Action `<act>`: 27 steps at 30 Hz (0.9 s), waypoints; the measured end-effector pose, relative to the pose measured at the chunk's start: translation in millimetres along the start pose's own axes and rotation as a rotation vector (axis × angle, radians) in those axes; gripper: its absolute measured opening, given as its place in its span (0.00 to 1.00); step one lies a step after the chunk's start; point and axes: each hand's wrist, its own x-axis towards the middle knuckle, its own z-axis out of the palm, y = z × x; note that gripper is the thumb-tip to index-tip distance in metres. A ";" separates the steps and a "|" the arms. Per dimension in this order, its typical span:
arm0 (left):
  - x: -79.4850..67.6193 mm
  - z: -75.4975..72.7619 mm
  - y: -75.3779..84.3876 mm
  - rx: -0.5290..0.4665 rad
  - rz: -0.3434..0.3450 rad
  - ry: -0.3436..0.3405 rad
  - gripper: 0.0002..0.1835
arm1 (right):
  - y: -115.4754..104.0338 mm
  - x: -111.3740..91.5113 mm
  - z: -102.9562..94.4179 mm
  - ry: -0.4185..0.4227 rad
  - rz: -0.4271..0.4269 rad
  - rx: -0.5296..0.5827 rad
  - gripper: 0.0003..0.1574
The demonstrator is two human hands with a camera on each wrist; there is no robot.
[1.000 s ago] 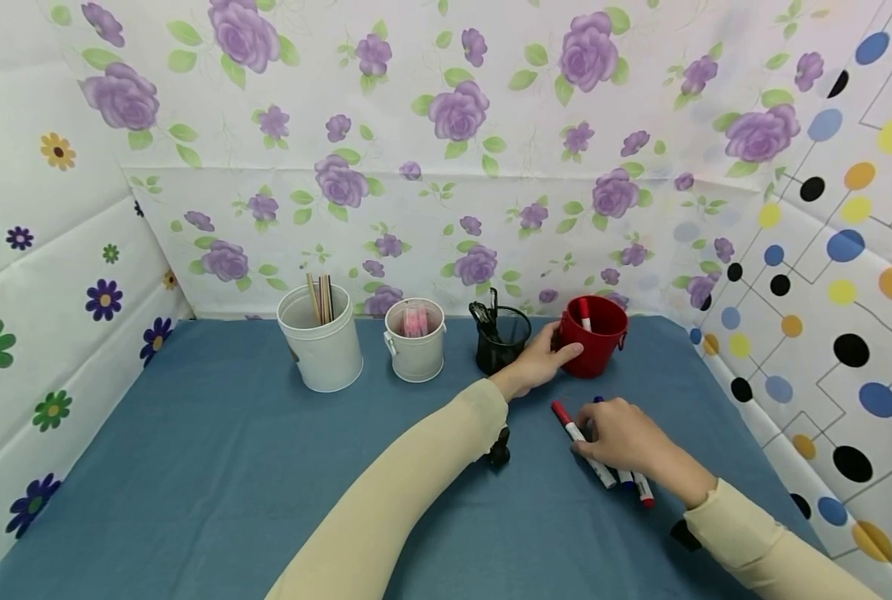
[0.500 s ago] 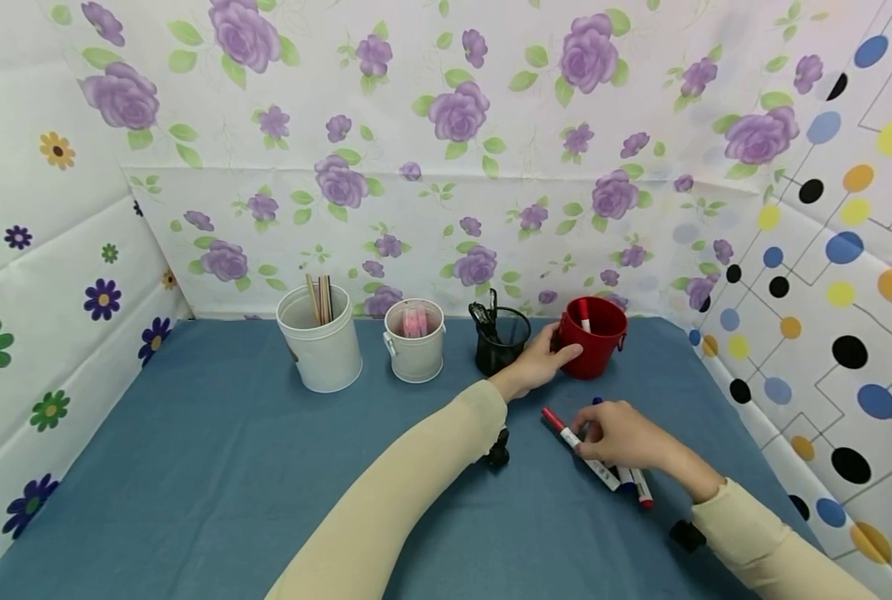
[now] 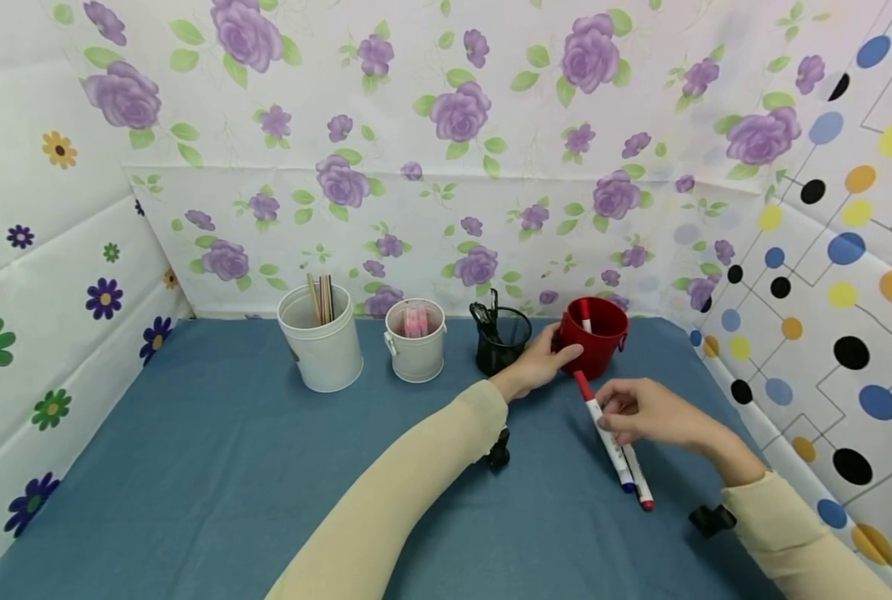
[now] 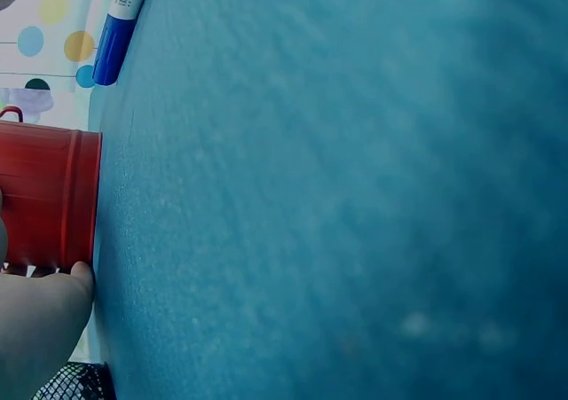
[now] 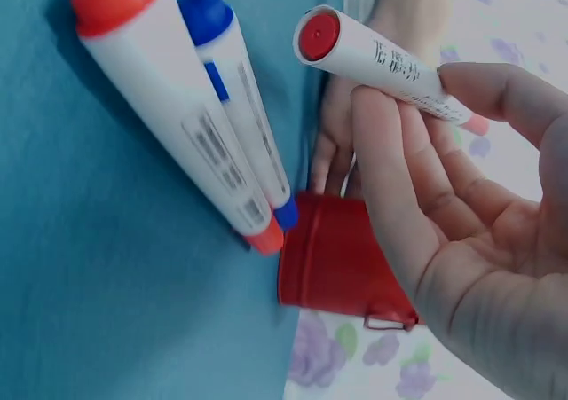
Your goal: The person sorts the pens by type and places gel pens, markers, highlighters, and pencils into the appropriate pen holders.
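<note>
In the head view my left hand (image 3: 538,362) holds the left side of a small red bucket (image 3: 598,350), thumb across its front. One red-capped marker (image 3: 584,307) stands inside the bucket. My right hand (image 3: 659,410) pinches another red-capped white marker (image 5: 390,70) between thumb and fingers. It is raised off the cloth and tilted, its red cap toward the bucket's base. Below the right hand, a blue marker (image 5: 253,121) and a red marker (image 5: 173,81) lie side by side on the cloth. In the left wrist view, the blue marker's cap (image 4: 113,50) shows beyond the bucket.
Left of the red bucket stand a black mesh cup (image 3: 497,354) with black items, a small white bucket (image 3: 416,358) with pink-and-white items, and a larger white bucket (image 3: 329,358) with thin sticks. Blue cloth (image 3: 213,467) covers the table. Patterned sheets (image 3: 431,217) enclose it.
My right hand has lifted the red-capped marker off the cloth and moved it up and to the right, toward the red bucket. The left hand has stayed at the bucket.
</note>
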 end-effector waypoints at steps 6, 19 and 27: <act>-0.4 0.2 -0.1 0.004 -0.007 0.001 0.40 | 4.6 -2.6 -11.3 0.037 -0.027 0.038 0.21; 0.7 -1.4 0.4 -0.009 -0.007 -0.017 0.40 | 11.6 -6.3 -38.6 0.211 -0.051 0.082 0.25; 0.1 -1.1 0.6 0.008 -0.002 -0.006 0.39 | 7.4 -5.7 -63.4 0.338 -0.064 0.089 0.24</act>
